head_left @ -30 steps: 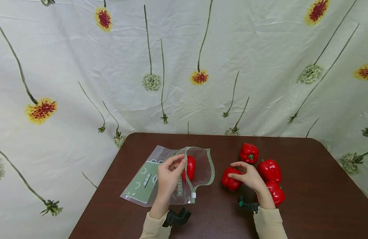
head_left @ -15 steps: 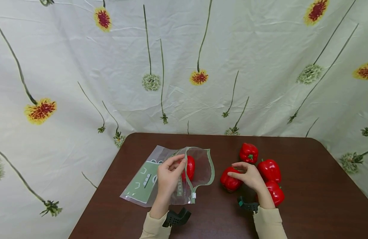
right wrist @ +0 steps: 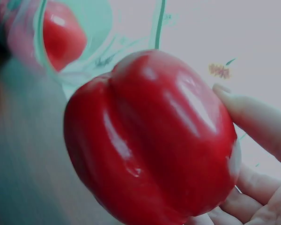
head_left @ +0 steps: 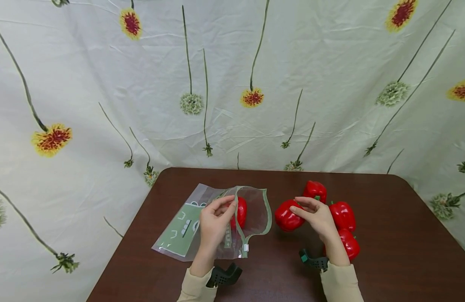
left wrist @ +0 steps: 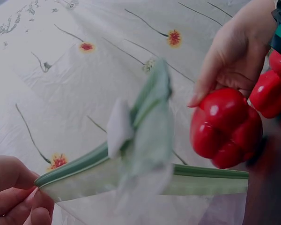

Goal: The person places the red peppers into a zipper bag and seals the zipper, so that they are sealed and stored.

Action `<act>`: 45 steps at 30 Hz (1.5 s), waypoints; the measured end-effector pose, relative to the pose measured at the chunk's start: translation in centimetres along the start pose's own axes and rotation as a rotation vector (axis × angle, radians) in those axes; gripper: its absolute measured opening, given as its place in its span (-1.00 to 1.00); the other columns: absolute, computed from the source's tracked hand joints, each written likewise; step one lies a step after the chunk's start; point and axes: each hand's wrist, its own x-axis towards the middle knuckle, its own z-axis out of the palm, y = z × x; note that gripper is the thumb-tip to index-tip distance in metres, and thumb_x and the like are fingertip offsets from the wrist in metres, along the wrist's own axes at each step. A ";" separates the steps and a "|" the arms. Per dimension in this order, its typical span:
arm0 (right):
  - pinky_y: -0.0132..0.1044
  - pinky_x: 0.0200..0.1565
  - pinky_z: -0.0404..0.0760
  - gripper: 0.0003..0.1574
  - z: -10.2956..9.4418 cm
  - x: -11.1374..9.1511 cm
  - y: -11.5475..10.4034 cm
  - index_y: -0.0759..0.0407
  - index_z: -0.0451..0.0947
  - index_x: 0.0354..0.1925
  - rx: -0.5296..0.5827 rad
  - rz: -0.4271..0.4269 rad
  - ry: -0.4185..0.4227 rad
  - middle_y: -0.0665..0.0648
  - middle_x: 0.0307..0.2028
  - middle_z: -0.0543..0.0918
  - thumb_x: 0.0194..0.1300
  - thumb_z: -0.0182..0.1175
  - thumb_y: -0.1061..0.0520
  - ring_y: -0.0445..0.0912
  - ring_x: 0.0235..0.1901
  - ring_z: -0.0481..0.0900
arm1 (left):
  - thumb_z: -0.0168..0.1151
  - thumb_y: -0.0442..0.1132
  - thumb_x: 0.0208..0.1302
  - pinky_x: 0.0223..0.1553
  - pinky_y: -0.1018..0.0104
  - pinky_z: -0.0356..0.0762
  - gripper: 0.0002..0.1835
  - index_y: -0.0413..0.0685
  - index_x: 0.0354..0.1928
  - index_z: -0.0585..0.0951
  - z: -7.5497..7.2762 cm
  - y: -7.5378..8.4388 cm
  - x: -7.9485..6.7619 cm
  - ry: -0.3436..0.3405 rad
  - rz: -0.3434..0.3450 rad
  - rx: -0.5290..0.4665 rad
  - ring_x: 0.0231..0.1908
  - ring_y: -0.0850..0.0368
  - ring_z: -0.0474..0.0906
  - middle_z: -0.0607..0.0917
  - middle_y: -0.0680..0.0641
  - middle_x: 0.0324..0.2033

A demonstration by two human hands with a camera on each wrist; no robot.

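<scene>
My left hand (head_left: 212, 224) pinches the green-edged mouth of a clear zip bag (head_left: 181, 230) printed with a green panel. The mouth gapes to the right, and one red bell pepper (head_left: 241, 213) lies inside. A white slider (head_left: 245, 247) sits at the mouth's near end. Just right of the opening, my right hand (head_left: 320, 216) grips another red bell pepper (head_left: 287, 216), thumb on one side and fingers on the other. In the right wrist view that bell pepper (right wrist: 150, 136) fills the middle, with the bag's mouth behind it. The left wrist view shows its lobed bottom (left wrist: 227, 131).
Three more red bell peppers, among them a far one (head_left: 314, 189), a middle one (head_left: 343, 216) and a near one (head_left: 348, 244), stand behind and beside my right hand. The dark brown table (head_left: 398, 235) ends at a flower-printed white cloth (head_left: 225, 126).
The bell pepper in my right hand has come up off the table and moved slightly left, closer to the bag's mouth. My left hand and the bag have hardly moved.
</scene>
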 end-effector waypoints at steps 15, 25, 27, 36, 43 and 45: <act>-0.25 -0.18 0.61 -0.43 2.7 -1.5 -3.1 0.25 0.51 0.10 0.215 -0.047 0.058 0.12 -0.01 0.62 0.13 0.35 0.09 -0.15 -0.16 0.60 | 0.30 -0.45 0.12 -0.51 0.51 0.45 -0.83 -0.36 -0.23 0.68 0.4 0.2 -0.3 -0.006 -0.006 0.013 -0.54 0.19 0.53 0.69 -0.23 -0.36; -0.27 -0.20 0.62 -0.49 5.8 -2.1 -3.5 0.25 0.56 0.03 0.207 -0.080 0.045 0.22 -0.02 0.61 0.10 0.38 0.11 0.02 -0.12 0.61 | 0.29 -0.45 0.12 -0.47 0.49 0.50 -0.83 -0.35 -0.22 0.67 0.4 0.5 -0.5 -0.018 -0.002 0.042 -0.50 0.07 0.57 0.70 -0.22 -0.37; -0.28 -0.19 0.62 -0.49 6.2 -2.1 -3.5 0.25 0.56 0.03 0.207 -0.079 0.052 0.22 -0.02 0.61 0.10 0.38 0.11 0.03 -0.11 0.61 | 0.29 -0.45 0.12 -0.46 0.50 0.50 -0.83 -0.34 -0.21 0.68 0.4 0.6 -0.5 -0.015 -0.006 0.050 -0.49 0.06 0.58 0.71 -0.22 -0.38; -0.28 -0.14 0.60 -0.51 7.4 -2.8 -4.6 0.31 0.56 0.00 0.225 -0.078 0.065 0.25 -0.04 0.63 0.09 0.38 0.18 0.05 -0.11 0.61 | 0.30 -0.44 0.12 -0.46 0.49 0.51 -0.83 -0.34 -0.22 0.68 0.7 0.8 -0.6 -0.014 -0.010 0.040 -0.53 0.16 0.53 0.70 -0.21 -0.40; -0.23 -0.10 0.59 -0.51 8.2 -2.9 -4.5 0.31 0.56 -0.01 0.216 -0.093 0.076 0.25 -0.05 0.63 0.08 0.39 0.17 0.07 -0.10 0.62 | 0.31 -0.42 0.13 -0.45 0.46 0.53 -0.83 -0.31 -0.21 0.68 0.8 -0.2 -0.5 -0.014 -0.013 0.019 -0.53 0.15 0.52 0.69 -0.19 -0.40; -0.22 -0.09 0.57 -0.52 8.3 -3.1 -4.8 0.32 0.56 -0.02 0.211 -0.106 0.082 0.27 -0.05 0.63 0.08 0.39 0.19 0.08 -0.09 0.61 | 0.32 -0.38 0.13 -0.47 0.46 0.52 -0.83 -0.26 -0.21 0.70 0.9 -1.2 -0.3 -0.009 -0.005 0.009 -0.54 0.16 0.52 0.70 -0.16 -0.39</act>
